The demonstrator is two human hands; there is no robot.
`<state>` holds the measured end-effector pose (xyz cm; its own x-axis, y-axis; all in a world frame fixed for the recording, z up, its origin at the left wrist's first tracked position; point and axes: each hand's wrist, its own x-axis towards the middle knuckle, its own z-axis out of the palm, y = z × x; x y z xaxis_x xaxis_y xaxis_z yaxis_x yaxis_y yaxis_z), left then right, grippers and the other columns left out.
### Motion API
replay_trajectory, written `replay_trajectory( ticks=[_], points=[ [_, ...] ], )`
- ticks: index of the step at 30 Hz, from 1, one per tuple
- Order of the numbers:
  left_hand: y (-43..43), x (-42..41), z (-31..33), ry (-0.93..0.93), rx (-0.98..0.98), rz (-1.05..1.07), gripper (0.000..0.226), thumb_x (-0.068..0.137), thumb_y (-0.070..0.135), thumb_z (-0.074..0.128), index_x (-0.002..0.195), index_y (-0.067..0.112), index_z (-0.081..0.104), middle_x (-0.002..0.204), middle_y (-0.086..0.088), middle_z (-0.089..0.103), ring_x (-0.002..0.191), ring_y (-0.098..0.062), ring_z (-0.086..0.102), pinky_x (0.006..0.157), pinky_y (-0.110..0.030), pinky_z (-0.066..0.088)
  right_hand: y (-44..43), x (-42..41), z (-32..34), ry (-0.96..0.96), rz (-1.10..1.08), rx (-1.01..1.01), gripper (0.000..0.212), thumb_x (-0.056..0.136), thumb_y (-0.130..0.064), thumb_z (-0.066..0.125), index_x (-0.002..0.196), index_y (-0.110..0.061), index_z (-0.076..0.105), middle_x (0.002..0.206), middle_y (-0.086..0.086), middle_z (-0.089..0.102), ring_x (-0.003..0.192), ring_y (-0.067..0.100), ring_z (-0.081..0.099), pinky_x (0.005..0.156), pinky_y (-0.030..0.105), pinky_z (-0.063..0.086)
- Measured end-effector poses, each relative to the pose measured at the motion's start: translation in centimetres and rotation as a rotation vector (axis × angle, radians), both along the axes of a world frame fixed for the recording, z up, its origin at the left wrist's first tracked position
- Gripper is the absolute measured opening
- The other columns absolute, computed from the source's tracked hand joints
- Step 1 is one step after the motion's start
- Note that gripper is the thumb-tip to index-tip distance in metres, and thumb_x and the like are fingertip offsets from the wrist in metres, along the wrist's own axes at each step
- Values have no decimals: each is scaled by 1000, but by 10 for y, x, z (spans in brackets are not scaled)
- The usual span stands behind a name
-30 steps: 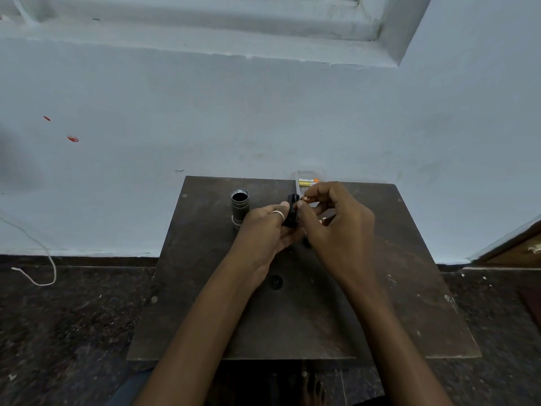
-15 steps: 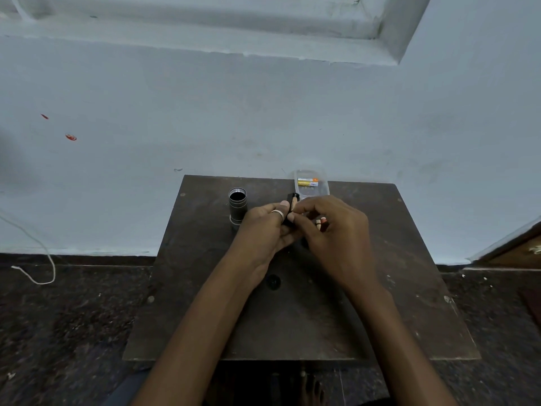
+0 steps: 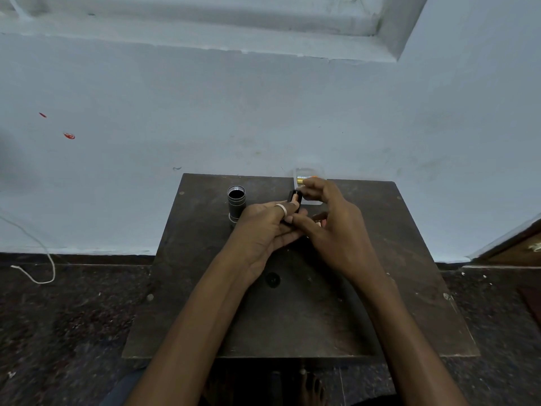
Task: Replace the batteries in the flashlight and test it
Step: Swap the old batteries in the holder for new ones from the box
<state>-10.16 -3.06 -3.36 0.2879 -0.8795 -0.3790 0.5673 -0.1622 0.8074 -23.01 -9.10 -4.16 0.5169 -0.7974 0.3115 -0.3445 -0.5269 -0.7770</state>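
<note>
Near half of the table (image 3: 307,323) lies bare between the forearms; flashlight body (image 3: 236,204) and clear box (image 3: 309,183) crowd the far edge

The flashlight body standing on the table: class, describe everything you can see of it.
The flashlight body is a dark, metallic-looking cylinder standing upright at the far left of the brown table. Its open top end shows a ridged rim and a black, hollow inside. A lighter ring circles its base. The left hand is close beside it; whether they touch is unclear.
</note>
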Motion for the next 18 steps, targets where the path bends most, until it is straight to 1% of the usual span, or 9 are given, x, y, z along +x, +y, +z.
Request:
replay_trajectory(
  ticks=[2, 5, 7, 9, 12, 13, 15, 17, 18],
  points=[
    [0, 0, 0, -7, 9, 11, 13, 94, 9, 62, 98, 0, 70, 93, -17, 75, 87, -21, 75, 68, -28, 60, 0, 0, -1, -2, -2, -18, 62, 81, -20, 83, 134, -23, 52, 120, -18, 62, 84, -3, 61, 71, 6, 44],
    [1, 0, 0, -9, 4, 23, 14, 95, 7, 60, 98, -2, 70, 94, -19, 74, 90, -21, 74, 67, -27, 60, 1, 1, -1, -16, -4, -5, 63, 79, -20, 84, 133, -24, 52, 119, -18, 63, 82, -10, 60, 69, 6, 44],
    [0, 0, -1, -3, -3, 26, 15, 95, 7, 59, 97, -3, 70, 94, -19, 73, 94, -23, 74, 68, -27, 60, 1, 1, -1, -32, 3, 20, 63, 78, -20, 85, 132, -24, 52, 117, -18, 64, 82, -10, 61, 69, 6, 45],
    [0, 0, -1, 22, -15, 20, 17, 95, 8, 58, 100, -4, 69, 92, -19, 74, 92, -26, 75, 69, -29, 60, 0, 0, 0, -55, 13, 55, 64, 77, -20, 86, 132, -24, 53, 117, -20, 64, 85, -8, 63, 69, 7, 46],
    [-1, 0, -1, 75, -25, 5, 21, 97, 11, 56, 107, -4, 68, 90, -17, 76, 84, -22, 76, 67, -28, 60, -1, 0, -1, -70, 25, 100, 70, 73, -16, 88, 134, -25, 53, 120, -21, 65, 100, -3, 66, 73, 13, 52],
    [-2, 0, -2, 86, -27, -2, 22, 98, 12, 54, 108, -4, 67, 90, -16, 76, 83, -21, 76, 67, -28, 60, -2, 0, -1, -73, 27, 106, 70, 74, -14, 87, 134, -25, 53, 122, -20, 65, 99, -2, 67, 74, 17, 54],
    [-3, -1, -3, 90, -29, -15, 22, 100, 13, 52, 109, -1, 67, 92, -15, 76, 86, -21, 76, 67, -28, 60, -3, 0, -2, -87, 26, 125, 70, 75, -9, 84, 134, -27, 52, 123, -19, 65, 88, -1, 68, 74, 19, 55],
    [-3, -3, -4, 46, -30, -21, 20, 100, 15, 54, 108, 2, 68, 94, -13, 74, 86, -17, 74, 71, -28, 60, -3, 0, -4, -79, 22, 112, 70, 76, -6, 82, 134, -28, 50, 124, -18, 65, 86, -2, 67, 73, 14, 52],
    [-3, -3, -5, 14, -32, -21, 18, 99, 16, 56, 108, 5, 68, 93, -11, 72, 84, -14, 72, 73, -29, 60, -3, 0, -4, -62, 19, 95, 70, 76, -6, 81, 135, -29, 49, 124, -16, 65, 85, -3, 66, 71, 10, 49]
  ],
)
